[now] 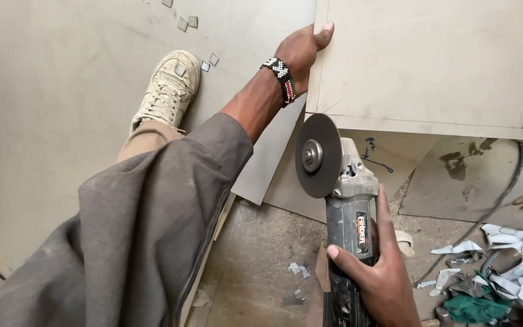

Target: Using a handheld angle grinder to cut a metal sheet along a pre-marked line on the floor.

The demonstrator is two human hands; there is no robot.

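While left hand [301, 51] stretches forward, fingers gripping tile [425, 60] edge, right hand [382, 275] clasps angle grinder [340, 200], disc upright.

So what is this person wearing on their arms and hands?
Both hands are bare, no gloves. The left arm wears a loose grey sleeve pushed up to the elbow, and the left wrist carries a beaded bracelet in black, white, red and green. The right hand shows no sleeve or band.

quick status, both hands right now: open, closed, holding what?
Left hand: closed on the edge of the large pale grey square tile, thumb on top.
Right hand: closed around the body of the grey angle grinder, dark round disc facing left.
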